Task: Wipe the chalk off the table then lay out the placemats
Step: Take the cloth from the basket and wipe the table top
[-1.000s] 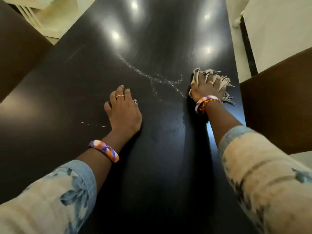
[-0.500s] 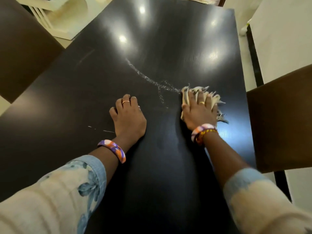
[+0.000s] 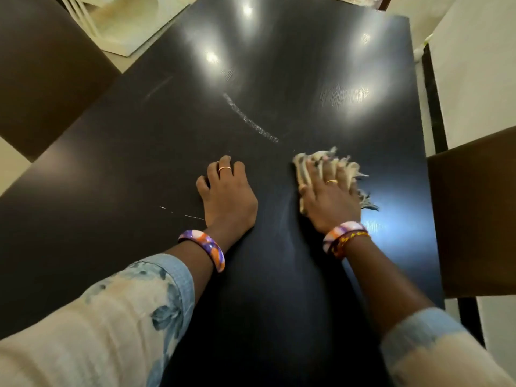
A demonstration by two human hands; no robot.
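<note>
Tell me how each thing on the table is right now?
Table: dark, shiny, partly wiped.
Chalk line: not yet wiped.
Small chalk marks: not yet wiped.
Fringed cloth: flat under the right hand.
Right hand: pressing the cloth.
Left hand: resting on the table.

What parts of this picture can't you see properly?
- Head view: the cloth is mostly hidden under the right hand.
- Left hand: fingertips curl under, out of sight.
- Top edge cuts off something at the table's far end.
- No placemats clearly show.
</note>
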